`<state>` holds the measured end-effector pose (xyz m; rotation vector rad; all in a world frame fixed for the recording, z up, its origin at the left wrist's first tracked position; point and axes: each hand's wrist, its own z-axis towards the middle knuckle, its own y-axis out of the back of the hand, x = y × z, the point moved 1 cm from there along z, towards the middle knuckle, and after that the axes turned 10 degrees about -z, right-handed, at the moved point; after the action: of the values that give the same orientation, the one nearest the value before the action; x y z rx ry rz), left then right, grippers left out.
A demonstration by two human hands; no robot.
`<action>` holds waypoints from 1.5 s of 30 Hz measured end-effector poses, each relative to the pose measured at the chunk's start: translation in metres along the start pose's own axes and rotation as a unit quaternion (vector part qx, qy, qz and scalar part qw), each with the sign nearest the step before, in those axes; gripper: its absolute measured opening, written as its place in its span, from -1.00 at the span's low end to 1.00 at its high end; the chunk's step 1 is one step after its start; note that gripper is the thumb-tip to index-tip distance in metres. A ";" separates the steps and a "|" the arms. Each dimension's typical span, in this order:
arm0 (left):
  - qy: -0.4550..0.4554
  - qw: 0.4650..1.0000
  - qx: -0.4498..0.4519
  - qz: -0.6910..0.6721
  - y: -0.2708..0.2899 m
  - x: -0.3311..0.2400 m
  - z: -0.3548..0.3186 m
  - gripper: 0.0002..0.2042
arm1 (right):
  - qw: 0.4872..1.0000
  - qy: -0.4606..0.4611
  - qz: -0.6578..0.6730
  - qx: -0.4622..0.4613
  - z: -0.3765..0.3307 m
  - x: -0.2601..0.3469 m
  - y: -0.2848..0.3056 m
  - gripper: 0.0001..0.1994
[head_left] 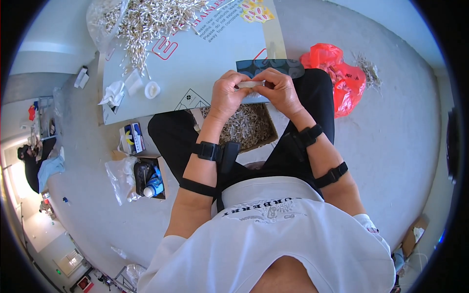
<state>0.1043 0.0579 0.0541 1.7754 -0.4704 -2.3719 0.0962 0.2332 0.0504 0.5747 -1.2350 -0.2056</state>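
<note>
A: Head view first: how are the hands set?

B: They meet over the near edge of a pale blue tabletop (181,63). The left hand (228,93) comes in from the left with its thumb and index finger pinched closed on one end of a pale oblong piece (249,84); the right hand (278,93) grips the other end in much the same pinch

A: So the fingertips nearly touch?

B: Nearly, with the piece bridging the small gap (what it is made of, I cannot tell). The remaining fingers look curled, though the palms are hidden

A: And the arms?

B: Both forearms slant inward from wide-set elbows, so they narrow toward the hands, with black straps (207,151) around each one

A: What lies around the hands?

B: Just beyond the right hand, a dark translucent sheet (242,67) with rounded shapes lies at the table's edge. Below the hands, between the knees, an open cardboard box (274,128) holds many thin sticks. Farther off on the tabletop is a heap of cotton swabs (151,19), and a small white cup (152,89) stands left of the left hand; a red plastic bag (349,95) sits on the floor to the right
</note>
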 end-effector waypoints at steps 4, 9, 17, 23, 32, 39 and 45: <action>0.118 0.989 -0.017 -0.088 -0.005 -0.003 -0.003 -0.79 | 0.949 -0.208 0.237 -0.007 -0.005 0.000 -0.007 -0.89; 0.264 0.925 -0.064 -0.267 -0.009 -0.015 -0.002 -0.87 | 0.904 -0.279 0.320 -0.039 -0.006 0.006 -0.010 -0.91; 0.340 0.894 -0.107 -0.272 -0.013 -0.020 -0.004 -0.95 | 0.888 -0.329 0.318 -0.056 -0.010 0.012 -0.015 -0.96; 0.325 0.892 -0.109 -0.295 -0.016 -0.018 -0.008 -0.95 | 0.896 -0.314 0.309 -0.058 -0.013 0.014 -0.015 -0.98; 0.286 0.902 -0.085 -0.313 -0.010 -0.015 -0.014 -0.95 | 0.953 -0.185 0.229 -0.068 -0.017 0.011 -0.017 -0.95; -0.025 0.998 -0.050 0.037 -0.004 -0.022 -0.012 -0.90 | 0.996 -0.040 0.045 -0.059 -0.015 0.005 -0.012 -0.95; -0.122 0.968 0.012 0.221 -0.006 -0.030 -0.005 -0.85 | 0.990 0.033 -0.119 -0.065 -0.016 0.007 -0.014 -0.90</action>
<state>0.1182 0.0712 0.0782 1.2220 -0.8305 -2.2660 0.1153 0.2228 0.0460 0.6104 -1.0800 -0.4600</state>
